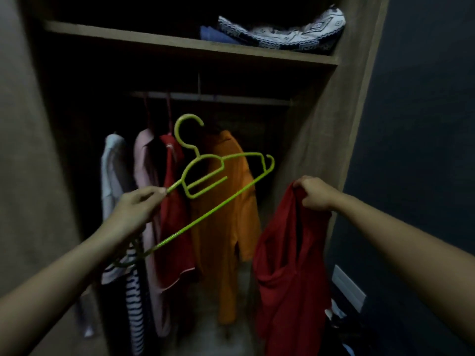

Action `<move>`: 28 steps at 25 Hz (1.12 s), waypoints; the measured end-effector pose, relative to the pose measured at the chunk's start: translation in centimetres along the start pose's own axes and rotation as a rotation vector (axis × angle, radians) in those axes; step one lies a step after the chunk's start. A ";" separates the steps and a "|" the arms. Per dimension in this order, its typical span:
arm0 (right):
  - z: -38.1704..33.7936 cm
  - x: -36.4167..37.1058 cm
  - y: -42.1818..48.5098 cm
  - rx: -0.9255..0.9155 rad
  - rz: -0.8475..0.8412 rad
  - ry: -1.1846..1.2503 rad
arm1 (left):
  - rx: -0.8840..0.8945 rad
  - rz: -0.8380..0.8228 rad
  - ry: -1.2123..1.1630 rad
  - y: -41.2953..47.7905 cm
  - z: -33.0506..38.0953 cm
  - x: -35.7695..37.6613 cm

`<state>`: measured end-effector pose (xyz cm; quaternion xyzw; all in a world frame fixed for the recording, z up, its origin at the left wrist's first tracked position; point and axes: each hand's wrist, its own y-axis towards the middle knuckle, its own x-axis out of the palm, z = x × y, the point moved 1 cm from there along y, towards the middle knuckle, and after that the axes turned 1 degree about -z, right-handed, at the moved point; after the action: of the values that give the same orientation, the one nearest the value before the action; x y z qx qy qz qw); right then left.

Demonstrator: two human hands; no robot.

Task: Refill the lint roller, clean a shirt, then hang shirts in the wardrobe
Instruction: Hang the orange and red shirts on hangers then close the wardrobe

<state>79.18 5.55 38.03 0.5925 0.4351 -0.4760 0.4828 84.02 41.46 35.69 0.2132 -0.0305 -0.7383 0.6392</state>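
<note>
My left hand (136,205) pinches the tilted green hanger (205,173) by one end; my outstretched right hand (314,192) grips the red shirt (285,278) before the wardrobe (321,140).

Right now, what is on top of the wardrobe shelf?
A patterned cloth and a blue cloth beside it lie on the shelf. Anything behind them is hidden.

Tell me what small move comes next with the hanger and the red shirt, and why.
Probably bring the hanger over to the red shirt and slip its free end into the opening below the right hand. The left hand pinches one end of the hanger, which is bare, while the right hand grips the shirt by its top, apart from the hanger.
</note>
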 end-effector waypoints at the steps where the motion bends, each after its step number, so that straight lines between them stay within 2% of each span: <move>1: -0.8 0.3 -0.1 0.001 0.024 0.018 | 0.045 -0.004 0.019 -1.3 -1.0 -1.6; 4: -2.6 0.7 -1.0 0.022 0.083 0.062 | 0.063 -0.016 0.023 -4.9 -2.8 -4.7; 7: -5.7 0.7 -3.1 0.007 0.053 0.059 | 0.114 -0.062 0.061 -7.1 -3.7 -6.2; 11: -12.9 0.0 -7.6 -0.228 0.064 0.106 | 0.216 -0.102 0.128 -8.5 -3.6 -6.0; 13: -15.8 0.0 -9.9 -0.387 0.152 0.111 | 0.288 -0.102 0.122 -9.2 -3.4 -4.6; 16: -17.3 0.1 -12.5 -0.548 0.403 0.049 | 0.303 -0.082 -0.036 -10.9 -3.9 -2.7; 18: -17.0 0.4 -12.7 -0.527 0.457 -0.024 | 0.291 -0.002 -0.044 -11.6 -3.9 -2.3; 19: -16.9 0.5 -12.5 -0.504 0.460 -0.042 | 0.312 0.071 0.048 -11.7 -3.7 -2.4; 22: -17.6 0.9 -12.1 -0.476 0.491 -0.029 | 0.493 0.371 0.541 -12.7 -3.0 -2.2; 24: -18.7 0.9 -12.2 -0.489 0.526 0.001 | 0.598 0.451 0.581 -15.1 -3.3 -0.6; 26: -19.8 -0.1 -12.5 -0.497 0.560 0.054 | 0.643 0.292 0.524 -18.1 -5.7 2.2; 28: -20.6 -1.4 -12.9 -0.528 0.603 0.083 | 0.539 0.081 0.531 -19.8 -9.1 4.6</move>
<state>69.33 27.84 39.04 0.5681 0.3683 -0.1605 0.7182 68.42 42.76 19.86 0.5560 -0.0655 -0.5971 0.5744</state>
